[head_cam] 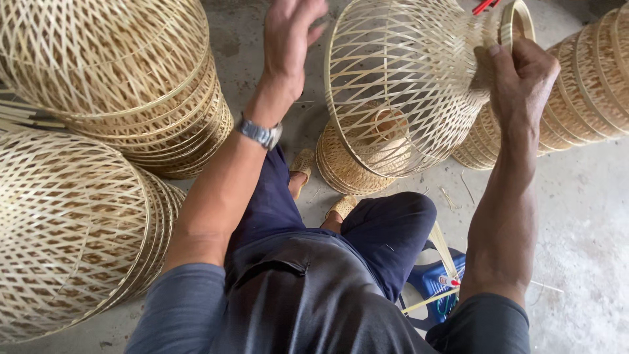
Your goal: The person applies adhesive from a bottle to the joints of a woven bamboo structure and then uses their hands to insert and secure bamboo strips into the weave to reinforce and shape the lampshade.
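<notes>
- My right hand (521,75) grips the woven bamboo frame (403,78) by its narrow neck, held up over my knees.
- My left hand (288,39) hovers spread beside its rim.
- Step looks like turning the frame; next needs a left-hand grip.

One thing here may count as a package: a blue packet or container (438,278) on the concrete floor (583,216) at the near right, just beside the seated person's right leg. It is bright blue with a white patch and a small red mark, and pale bamboo strips (445,252) lie across it. Its exact shape cannot be told. No signs or screens are in view
</notes>
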